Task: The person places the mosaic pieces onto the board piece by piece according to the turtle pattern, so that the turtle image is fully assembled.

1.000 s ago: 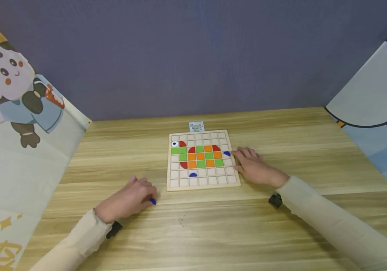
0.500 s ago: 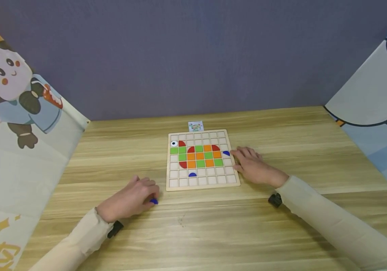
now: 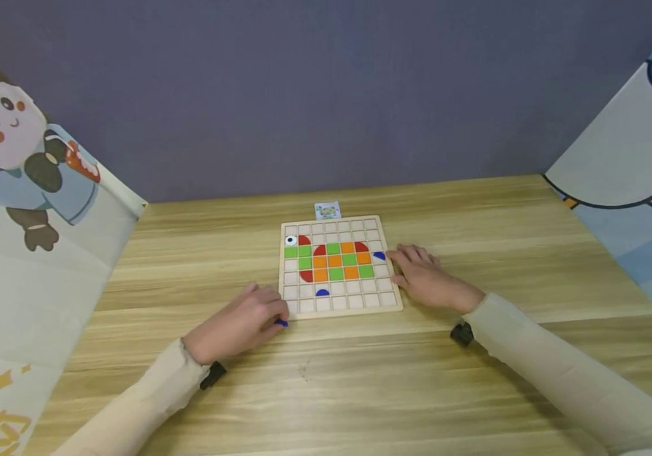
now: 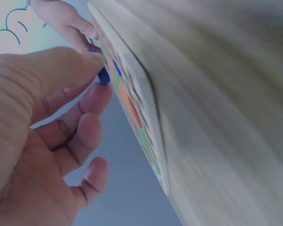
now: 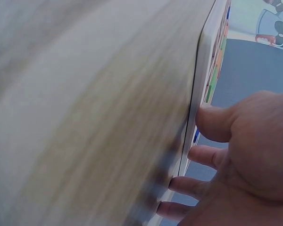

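Observation:
My left hand (image 3: 241, 322) pinches a small blue puzzle tile (image 4: 103, 75) between thumb and fingers, close to the near left corner of the wooden grid board (image 3: 341, 311). Green, orange and red tiles form an animal-like figure on the board, with a round eye tile (image 3: 291, 240) at the upper left. One blue half-round tile (image 3: 322, 292) sits in a lower cell. Another blue tile (image 3: 379, 256) lies near the right edge. There my right hand (image 3: 434, 278) rests with relaxed fingers, its thumb (image 5: 213, 123) against the board's rim.
A small picture card (image 3: 327, 211) lies just behind the board. The wood-grain table (image 3: 326, 386) ends at a dark back panel (image 3: 337, 95). Printed cartoon side panels (image 3: 52, 164) stand to the left and right.
My left hand has moved right and forward, carrying the blue tile from the bare table to the board's near left corner. My right hand stays at the right edge.

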Action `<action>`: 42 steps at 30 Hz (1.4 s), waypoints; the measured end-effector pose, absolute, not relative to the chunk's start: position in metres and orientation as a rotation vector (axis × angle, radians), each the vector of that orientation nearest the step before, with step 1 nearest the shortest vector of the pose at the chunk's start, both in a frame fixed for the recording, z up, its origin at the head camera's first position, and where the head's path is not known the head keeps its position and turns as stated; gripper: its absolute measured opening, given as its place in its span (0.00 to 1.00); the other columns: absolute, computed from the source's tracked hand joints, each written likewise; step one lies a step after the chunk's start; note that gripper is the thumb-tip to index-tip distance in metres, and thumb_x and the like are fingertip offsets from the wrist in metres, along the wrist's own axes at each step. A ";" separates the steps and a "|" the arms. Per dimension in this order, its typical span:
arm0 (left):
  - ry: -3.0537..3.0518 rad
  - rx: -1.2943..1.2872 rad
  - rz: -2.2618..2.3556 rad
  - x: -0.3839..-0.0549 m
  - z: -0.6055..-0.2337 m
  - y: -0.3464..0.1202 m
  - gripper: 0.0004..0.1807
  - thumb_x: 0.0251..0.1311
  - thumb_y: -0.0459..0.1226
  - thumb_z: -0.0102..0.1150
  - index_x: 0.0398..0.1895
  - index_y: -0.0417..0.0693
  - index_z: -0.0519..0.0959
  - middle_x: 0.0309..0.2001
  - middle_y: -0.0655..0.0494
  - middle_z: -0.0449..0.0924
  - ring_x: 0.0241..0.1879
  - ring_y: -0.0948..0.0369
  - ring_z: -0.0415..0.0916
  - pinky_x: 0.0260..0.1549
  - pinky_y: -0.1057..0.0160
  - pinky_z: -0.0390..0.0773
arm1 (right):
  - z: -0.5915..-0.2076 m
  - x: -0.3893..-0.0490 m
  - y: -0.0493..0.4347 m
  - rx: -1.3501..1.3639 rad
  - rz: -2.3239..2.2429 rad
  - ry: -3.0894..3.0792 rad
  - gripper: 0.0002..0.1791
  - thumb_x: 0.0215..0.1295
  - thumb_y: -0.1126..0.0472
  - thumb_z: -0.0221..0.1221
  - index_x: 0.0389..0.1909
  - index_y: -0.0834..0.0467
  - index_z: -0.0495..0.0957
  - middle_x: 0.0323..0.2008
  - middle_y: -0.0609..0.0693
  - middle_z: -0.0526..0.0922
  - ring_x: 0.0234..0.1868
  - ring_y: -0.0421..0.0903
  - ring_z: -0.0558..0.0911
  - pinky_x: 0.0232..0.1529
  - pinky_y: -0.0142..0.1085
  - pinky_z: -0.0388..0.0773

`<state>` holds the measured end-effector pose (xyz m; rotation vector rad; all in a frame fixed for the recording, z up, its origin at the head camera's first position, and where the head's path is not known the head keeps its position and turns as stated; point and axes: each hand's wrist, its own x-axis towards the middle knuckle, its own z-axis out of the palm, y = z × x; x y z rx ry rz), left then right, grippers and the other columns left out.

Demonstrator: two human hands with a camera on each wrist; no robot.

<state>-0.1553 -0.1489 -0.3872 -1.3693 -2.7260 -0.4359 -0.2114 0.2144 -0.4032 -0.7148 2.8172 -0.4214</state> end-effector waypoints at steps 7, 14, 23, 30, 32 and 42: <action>-2.711 -1.356 -0.443 -0.172 -0.379 -0.117 0.06 0.51 0.34 0.69 0.29 0.53 0.81 0.32 0.66 0.77 0.34 0.67 0.68 0.37 0.64 0.60 | -0.402 -0.210 0.216 -0.699 -0.423 2.795 0.28 0.73 0.56 0.47 0.70 0.60 0.54 0.69 0.67 0.49 0.67 0.65 0.49 0.58 0.66 0.49; -2.692 -1.411 -0.485 -0.188 -0.377 -0.075 0.05 0.53 0.33 0.67 0.28 0.52 0.80 0.31 0.65 0.77 0.33 0.66 0.69 0.37 0.61 0.61 | -0.401 -0.211 0.216 -0.707 -0.428 2.792 0.28 0.74 0.56 0.47 0.70 0.60 0.54 0.69 0.67 0.49 0.68 0.65 0.49 0.58 0.65 0.49; -2.795 -1.381 -0.414 -0.204 -0.386 -0.020 0.03 0.56 0.34 0.64 0.28 0.53 0.81 0.29 0.65 0.76 0.31 0.66 0.68 0.36 0.61 0.60 | -0.404 -0.213 0.216 -0.701 -0.413 2.802 0.29 0.74 0.55 0.47 0.70 0.60 0.54 0.69 0.67 0.50 0.68 0.65 0.50 0.58 0.65 0.49; -2.896 -1.307 -0.471 -0.216 -0.387 0.002 0.01 0.57 0.36 0.65 0.31 0.51 0.82 0.29 0.64 0.80 0.33 0.66 0.73 0.37 0.61 0.61 | -0.403 -0.214 0.216 -0.706 -0.412 2.806 0.29 0.73 0.55 0.47 0.70 0.61 0.54 0.68 0.68 0.50 0.67 0.65 0.50 0.58 0.65 0.50; -2.913 -1.287 -0.462 -0.218 -0.386 0.007 0.01 0.57 0.35 0.64 0.29 0.51 0.82 0.28 0.64 0.79 0.31 0.66 0.72 0.36 0.62 0.61 | -0.402 -0.213 0.215 -0.704 -0.412 2.808 0.29 0.73 0.55 0.47 0.70 0.61 0.55 0.68 0.68 0.50 0.67 0.65 0.50 0.58 0.65 0.50; -2.931 -1.273 -0.386 -0.220 -0.388 0.016 0.06 0.58 0.33 0.63 0.25 0.51 0.82 0.24 0.64 0.76 0.27 0.64 0.70 0.32 0.62 0.61 | -0.403 -0.215 0.216 -0.700 -0.396 2.809 0.29 0.73 0.55 0.47 0.70 0.61 0.54 0.69 0.68 0.50 0.68 0.65 0.49 0.58 0.65 0.49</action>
